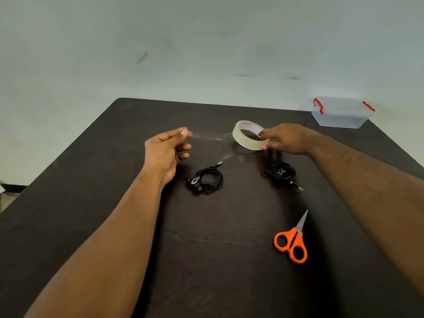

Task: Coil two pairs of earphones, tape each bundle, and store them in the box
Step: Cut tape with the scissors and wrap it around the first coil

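Clear tape strip (207,137) between both hands

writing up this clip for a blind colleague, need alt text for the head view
Over a dark table, the left hand pinches the end of a clear tape strip pulled from a roll that the right hand holds. Two coiled black earphones lie nearer, orange scissors lie closed, and a lidded clear box sits far right.

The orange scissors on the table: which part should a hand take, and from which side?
Take the scissors by the two orange loops, coming from the near edge of the table. They lie flat and closed, loops toward the person and blade tip pointing away, so fingers avoid the blades.
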